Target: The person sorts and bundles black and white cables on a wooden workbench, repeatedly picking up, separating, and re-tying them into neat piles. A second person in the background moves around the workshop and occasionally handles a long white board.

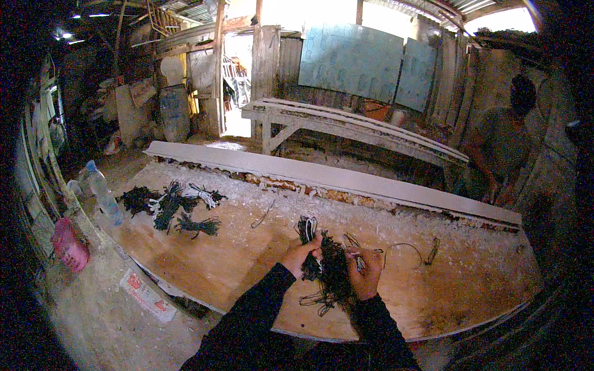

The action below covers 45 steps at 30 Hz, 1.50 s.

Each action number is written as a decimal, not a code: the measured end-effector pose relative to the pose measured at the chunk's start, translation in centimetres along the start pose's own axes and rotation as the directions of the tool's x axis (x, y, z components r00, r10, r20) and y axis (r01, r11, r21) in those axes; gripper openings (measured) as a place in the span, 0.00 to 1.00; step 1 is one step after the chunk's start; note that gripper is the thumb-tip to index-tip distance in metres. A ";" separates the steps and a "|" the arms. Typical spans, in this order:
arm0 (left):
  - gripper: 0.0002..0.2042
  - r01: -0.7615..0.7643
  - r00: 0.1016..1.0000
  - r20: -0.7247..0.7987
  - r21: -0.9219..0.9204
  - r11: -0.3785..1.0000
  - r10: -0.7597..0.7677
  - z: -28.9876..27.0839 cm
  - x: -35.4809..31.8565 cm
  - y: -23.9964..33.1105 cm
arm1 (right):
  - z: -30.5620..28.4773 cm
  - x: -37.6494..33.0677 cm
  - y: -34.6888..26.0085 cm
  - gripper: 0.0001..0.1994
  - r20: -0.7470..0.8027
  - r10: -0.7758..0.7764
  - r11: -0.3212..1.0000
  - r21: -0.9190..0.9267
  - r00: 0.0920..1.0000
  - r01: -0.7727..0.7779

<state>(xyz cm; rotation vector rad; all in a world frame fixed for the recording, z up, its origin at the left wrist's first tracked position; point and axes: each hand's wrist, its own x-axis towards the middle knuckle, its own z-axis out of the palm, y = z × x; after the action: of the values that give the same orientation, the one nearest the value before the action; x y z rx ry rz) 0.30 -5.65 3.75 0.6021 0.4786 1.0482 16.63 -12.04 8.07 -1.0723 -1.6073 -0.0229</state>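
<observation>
1. Head view, the grip: the left hand [301,255] is closed round the upper part of a dark, tangled bundle of thin black wire ties [333,272], with a few pale loop ends sticking up above its fist. The right hand [365,275] is pinched shut on a strand or two at the bundle's right flank; exactly which strand cannot be told.

2. Head view, where the bundle lies: it hangs between the two hands, just above the near edge of the long brown plywood worktable [247,260]. Its long axis runs roughly away from the person, top end at the left fist, loose loops trailing down toward the table's near edge. The left hand bears most of it, while the right touches only its side.

3. Head view, other things on the table: a loose bent wire [408,247] lies just right of the hands. A heap of similar dark tie bundles [170,204] sits well to the left, near a clear plastic bottle [103,191]. A long pale plaster moulding strip [334,176] runs along the table's far side.
</observation>
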 end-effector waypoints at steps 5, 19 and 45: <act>0.09 0.038 0.997 -0.068 0.281 0.959 -0.019 0.4 -0.2 -0.7 | 0.0 -0.5 -0.7 0.06 0.041 -0.078 0.997 0.020 0.996 0.078; 0.09 0.028 0.998 -0.059 0.080 0.996 -0.023 0.6 -0.2 -0.8 | 0.1 -0.2 -1.0 0.10 0.353 -0.219 0.975 0.104 0.910 0.194; 0.08 -0.145 0.988 -0.074 -0.106 0.984 0.138 -0.5 0.2 0.4 | -2.2 0.4 6.7 0.10 0.256 0.381 0.874 -0.413 0.889 -0.255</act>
<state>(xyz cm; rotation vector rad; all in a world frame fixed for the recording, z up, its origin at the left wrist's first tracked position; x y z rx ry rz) -0.26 -5.23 3.63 0.5093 0.4370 1.2254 22.59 -9.06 5.82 -1.7086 -1.7393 0.0867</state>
